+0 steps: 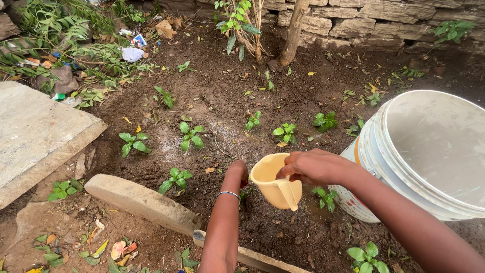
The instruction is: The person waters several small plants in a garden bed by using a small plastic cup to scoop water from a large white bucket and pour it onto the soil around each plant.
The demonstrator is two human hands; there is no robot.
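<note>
Two hands meet at lower centre: the right hand (pixel 314 167) grasps a tilted yellow mug (pixel 275 186) by its rim, the left hand (pixel 238 172) touches the soil (pixel 217 101), its fingers hidden.

Big white plastic bucket (pixel 429 151) is blocking the right side. Flat grey stone slab (pixel 35 136) and curved stone edging (pixel 141 199) are walling off the left. Bare soil between small green seedlings (pixel 191 135) is leaving passage forward.
</note>
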